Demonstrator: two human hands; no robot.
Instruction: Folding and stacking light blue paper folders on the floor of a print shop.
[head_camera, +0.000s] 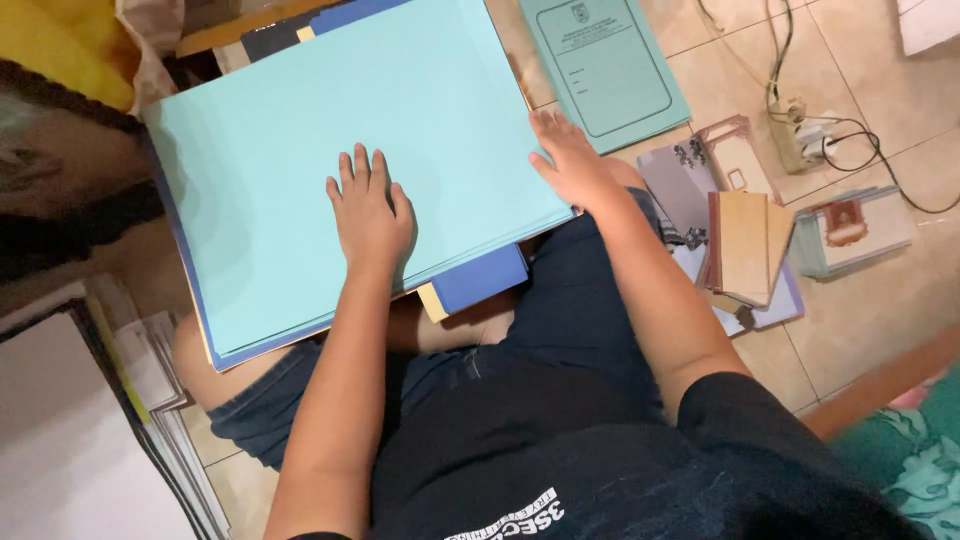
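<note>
A large light turquoise sheet (300, 130) tops a stack of paper sheets resting on my lap. Blue and yellow sheets (475, 285) stick out beneath it at the near edge. My left hand (368, 212) lies flat on the turquoise sheet, fingers spread, palm down. My right hand (567, 160) presses on the stack's right edge, fingers flat and slightly apart. Neither hand holds anything.
A green printed folder (605, 65) lies on the tiled floor at the far right. Small booklets and cards (745, 245) are piled right of my leg, beside a power strip with cables (800, 135). Stacked papers (150, 380) sit at the left.
</note>
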